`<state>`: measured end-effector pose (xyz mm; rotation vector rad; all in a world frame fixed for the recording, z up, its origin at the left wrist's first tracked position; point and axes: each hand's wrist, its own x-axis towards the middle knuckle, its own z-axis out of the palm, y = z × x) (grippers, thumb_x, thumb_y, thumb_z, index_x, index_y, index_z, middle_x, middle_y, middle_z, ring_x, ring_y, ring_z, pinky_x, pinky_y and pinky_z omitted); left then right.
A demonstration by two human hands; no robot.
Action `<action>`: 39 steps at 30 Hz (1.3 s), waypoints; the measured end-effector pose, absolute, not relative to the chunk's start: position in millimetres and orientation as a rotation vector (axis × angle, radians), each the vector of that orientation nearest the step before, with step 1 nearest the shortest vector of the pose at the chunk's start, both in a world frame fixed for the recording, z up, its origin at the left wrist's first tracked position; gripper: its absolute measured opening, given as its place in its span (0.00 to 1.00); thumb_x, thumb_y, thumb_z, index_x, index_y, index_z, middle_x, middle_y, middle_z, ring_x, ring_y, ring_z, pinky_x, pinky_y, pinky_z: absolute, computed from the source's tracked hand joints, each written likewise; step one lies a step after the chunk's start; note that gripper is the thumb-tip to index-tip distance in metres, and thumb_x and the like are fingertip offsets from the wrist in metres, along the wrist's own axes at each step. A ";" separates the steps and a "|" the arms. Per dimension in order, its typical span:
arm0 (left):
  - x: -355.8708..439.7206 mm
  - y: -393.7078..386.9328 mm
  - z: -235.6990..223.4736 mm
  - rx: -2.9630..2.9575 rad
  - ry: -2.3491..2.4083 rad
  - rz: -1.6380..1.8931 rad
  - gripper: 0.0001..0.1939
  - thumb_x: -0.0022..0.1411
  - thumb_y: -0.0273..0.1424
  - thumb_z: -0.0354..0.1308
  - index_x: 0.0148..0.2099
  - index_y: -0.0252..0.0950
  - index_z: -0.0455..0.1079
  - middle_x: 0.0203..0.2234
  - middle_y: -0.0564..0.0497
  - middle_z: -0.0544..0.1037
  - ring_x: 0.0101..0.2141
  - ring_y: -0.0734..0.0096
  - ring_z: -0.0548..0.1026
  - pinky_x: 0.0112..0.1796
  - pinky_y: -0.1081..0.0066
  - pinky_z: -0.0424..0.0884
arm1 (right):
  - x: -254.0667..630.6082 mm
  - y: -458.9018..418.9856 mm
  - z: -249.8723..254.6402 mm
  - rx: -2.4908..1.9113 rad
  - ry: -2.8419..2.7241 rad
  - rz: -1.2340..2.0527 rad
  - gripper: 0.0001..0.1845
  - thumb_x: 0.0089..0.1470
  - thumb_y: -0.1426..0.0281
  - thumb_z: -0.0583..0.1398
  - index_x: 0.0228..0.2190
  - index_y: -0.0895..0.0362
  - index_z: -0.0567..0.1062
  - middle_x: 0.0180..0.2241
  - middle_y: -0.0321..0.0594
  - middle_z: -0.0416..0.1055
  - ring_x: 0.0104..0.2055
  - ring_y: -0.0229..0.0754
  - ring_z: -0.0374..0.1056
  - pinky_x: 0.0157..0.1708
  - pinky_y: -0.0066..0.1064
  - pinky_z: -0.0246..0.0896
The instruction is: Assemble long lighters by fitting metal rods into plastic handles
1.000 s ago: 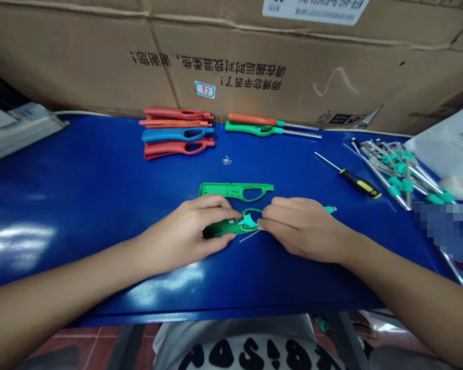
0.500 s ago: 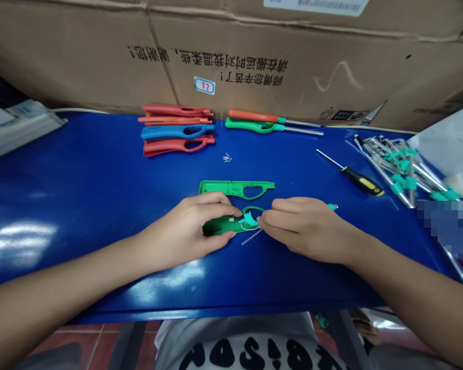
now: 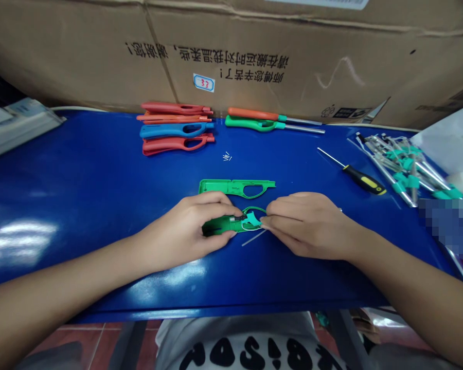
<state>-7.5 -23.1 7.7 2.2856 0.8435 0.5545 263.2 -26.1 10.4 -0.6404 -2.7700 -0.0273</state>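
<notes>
My left hand [image 3: 200, 223] grips a green lighter casing half [image 3: 218, 226] by its left end, thumb and fingers on opposite edges. Inside that half sits a teal trigger [image 3: 251, 220] with a small dark part and a thin white wire [image 3: 249, 228]. At the casing's right end, my right hand [image 3: 306, 226] is closed in a pinch beside the trigger. It covers whatever lies between its fingertips. A thin clear tube [image 3: 253, 237] pokes out below the right fingers. Just behind my hands lies the matching green casing half [image 3: 237, 188], its inner side up.
Several red, orange and blue casings [image 3: 177, 131] lie at the back, beside an orange and a green lighter [image 3: 254, 123] with metal rods. Small silvery pins [image 3: 227, 156] lie mid-table. Rightward are a screwdriver [image 3: 360, 177] and a pile of metal-and-teal lighter parts [image 3: 409, 164]. A cardboard box [image 3: 231, 51] stands behind.
My right hand has shifted slightly right and turned a little, with its fingertips a bit farther from the trigger. The left hand keeps its grip on the casing half.
</notes>
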 end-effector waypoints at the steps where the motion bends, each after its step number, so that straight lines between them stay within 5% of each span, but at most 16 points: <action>1: -7.3 -23.4 7.7 2.285 0.847 0.556 0.13 0.66 0.27 0.62 0.53 0.37 0.76 0.45 0.48 0.78 0.44 0.68 0.78 0.46 0.70 0.75 | 262.9 -26.5 10.3 -0.654 -2.758 -0.023 0.16 0.69 0.73 0.52 0.32 0.58 0.77 0.32 0.40 0.74 0.32 0.38 0.66 0.30 0.34 0.54; 25: -6.5 -24.2 6.2 2.349 0.840 0.568 0.13 0.67 0.27 0.61 0.53 0.35 0.74 0.45 0.47 0.78 0.45 0.69 0.78 0.47 0.70 0.75 | 262.9 -26.2 13.1 -0.694 -2.883 0.054 0.15 0.68 0.77 0.50 0.39 0.58 0.77 0.37 0.41 0.77 0.33 0.38 0.67 0.30 0.33 0.53; 34: -7.6 -26.7 4.6 2.483 0.850 0.585 0.17 0.71 0.28 0.58 0.60 0.34 0.69 0.48 0.46 0.76 0.51 0.65 0.75 0.52 0.67 0.73 | 261.5 -27.2 12.0 -1.028 -2.594 0.585 0.09 0.68 0.70 0.58 0.40 0.54 0.80 0.40 0.37 0.73 0.33 0.34 0.68 0.31 0.29 0.57; 39: -5.8 -27.3 -0.5 2.413 0.840 0.577 0.21 0.70 0.26 0.56 0.64 0.36 0.66 0.49 0.47 0.75 0.49 0.68 0.75 0.51 0.69 0.73 | 258.5 -25.8 13.0 -1.166 -2.476 0.684 0.06 0.62 0.69 0.64 0.40 0.54 0.72 0.43 0.36 0.68 0.28 0.32 0.62 0.29 0.28 0.57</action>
